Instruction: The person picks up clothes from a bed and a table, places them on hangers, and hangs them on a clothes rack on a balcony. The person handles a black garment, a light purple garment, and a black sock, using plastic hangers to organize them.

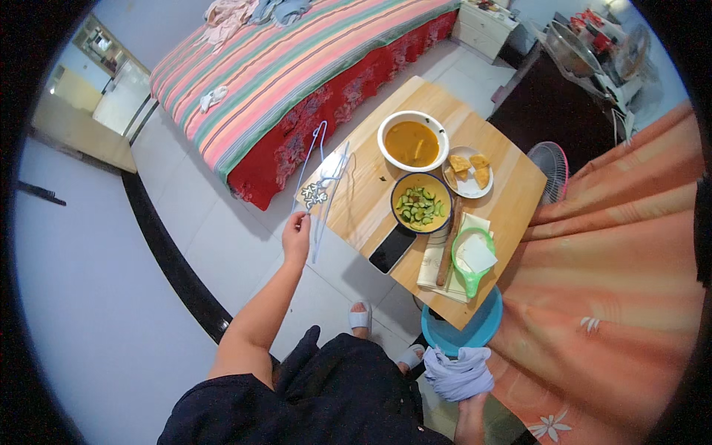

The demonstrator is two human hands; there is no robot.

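Note:
My left hand (297,236) is stretched forward over the floor by the left corner of the wooden table. Its fingers are closed on pale blue clothes hangers (300,169). A black-and-white ornament (314,194) with a flower-like pattern shows among the wires, just above my fingertips. Low on the right, my right hand (473,405) is closed on a bunched pale lavender cloth (460,373), which hides most of its fingers. The cloth hangs beside a blue basin (486,324), partly tucked under the table's near corner.
On the wooden table (356,211) stand a soup bowl (445,152), a bowl of sliced cucumber (395,209), a plate of flatbread (486,191), a phone (391,248), a wooden stick (449,252) and a green scoop (472,285). A striped bed (297,67), fan (549,172) and orange curtain (608,274) surround it.

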